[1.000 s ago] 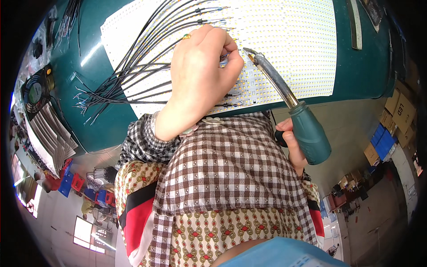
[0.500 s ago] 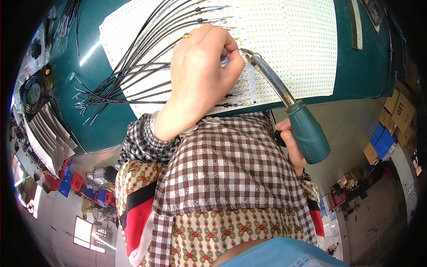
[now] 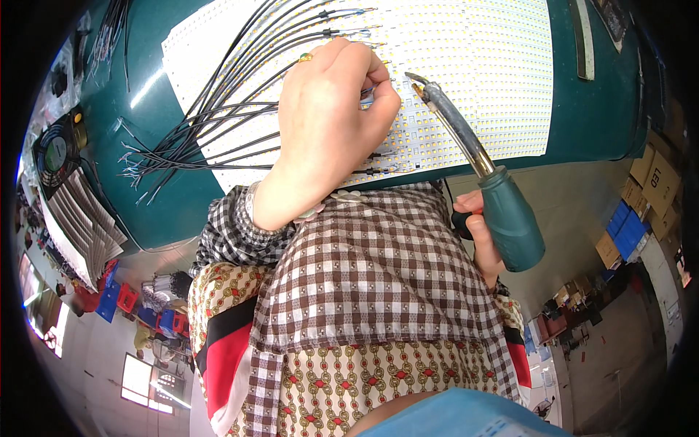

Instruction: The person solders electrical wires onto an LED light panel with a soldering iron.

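Observation:
A wide white LED panel [image 3: 484, 80], dotted with rows of small yellow chips, lies on the green table. Over its middle, my left hand [image 3: 328, 120] is closed in a pinch on a wire; the wire's end is mostly behind the fingers. Several black cables [image 3: 229, 80] fan across the panel's left part, their thin stripped ends toward the chips. My right hand [image 3: 484, 244] grips a soldering iron [image 3: 512, 222] with a dark green body, partly hidden behind it. The iron's bent metal tip [image 3: 419, 80] points up and left, a short gap right of my left fingertips.
The green table [image 3: 153, 204] has a small black fan [image 3: 54, 153] at its left edge, beside a stack of grey-white strips [image 3: 84, 218]. More cables [image 3: 113, 36] lie at the far left. A metal strip [image 3: 582, 44] rests at the far right. Cardboard boxes [image 3: 659, 178] stand beyond the table.
The soldering iron's tip has moved right and slightly up, away from my left fingertips; my right hand has shifted slightly with it. My left hand stays in place.

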Demonstrator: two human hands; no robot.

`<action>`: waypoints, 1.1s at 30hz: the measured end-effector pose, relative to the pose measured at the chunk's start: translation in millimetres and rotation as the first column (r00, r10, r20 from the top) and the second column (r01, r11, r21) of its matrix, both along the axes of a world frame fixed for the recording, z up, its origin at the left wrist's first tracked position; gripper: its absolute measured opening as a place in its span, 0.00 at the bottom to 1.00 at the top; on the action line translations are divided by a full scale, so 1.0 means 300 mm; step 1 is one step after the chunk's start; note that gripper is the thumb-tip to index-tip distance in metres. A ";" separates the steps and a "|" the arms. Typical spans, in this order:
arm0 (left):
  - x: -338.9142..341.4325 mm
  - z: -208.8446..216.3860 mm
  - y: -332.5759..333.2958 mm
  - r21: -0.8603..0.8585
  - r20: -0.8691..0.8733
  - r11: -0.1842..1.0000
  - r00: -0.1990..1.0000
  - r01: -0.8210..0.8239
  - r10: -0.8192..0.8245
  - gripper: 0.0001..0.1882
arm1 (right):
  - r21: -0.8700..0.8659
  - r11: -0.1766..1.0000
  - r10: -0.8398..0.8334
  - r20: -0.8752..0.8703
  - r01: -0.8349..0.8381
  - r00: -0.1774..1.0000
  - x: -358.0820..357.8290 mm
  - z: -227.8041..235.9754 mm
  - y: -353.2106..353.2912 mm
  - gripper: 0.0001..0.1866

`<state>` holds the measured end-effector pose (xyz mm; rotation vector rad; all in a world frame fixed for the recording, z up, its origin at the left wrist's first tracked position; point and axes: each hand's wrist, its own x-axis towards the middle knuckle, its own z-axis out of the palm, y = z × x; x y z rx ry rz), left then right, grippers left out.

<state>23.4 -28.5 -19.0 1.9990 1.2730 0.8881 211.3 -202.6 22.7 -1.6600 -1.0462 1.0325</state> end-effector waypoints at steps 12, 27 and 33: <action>-0.104 0.097 -0.027 0.138 -0.074 0.986 0.994 0.096 -0.086 0.07 | 0.030 0.998 -0.051 -0.046 0.052 0.998 -0.015 0.040 0.048 0.15; -0.118 0.083 0.032 -0.007 -0.170 0.986 0.971 0.170 -0.168 0.07 | 0.108 0.993 -0.030 -0.090 0.040 0.996 -0.015 -0.031 0.046 0.18; -0.165 0.091 0.088 0.120 -0.359 0.907 0.869 0.404 -0.339 0.08 | 0.080 0.995 -0.048 -0.099 0.056 0.994 -0.022 -0.036 0.038 0.21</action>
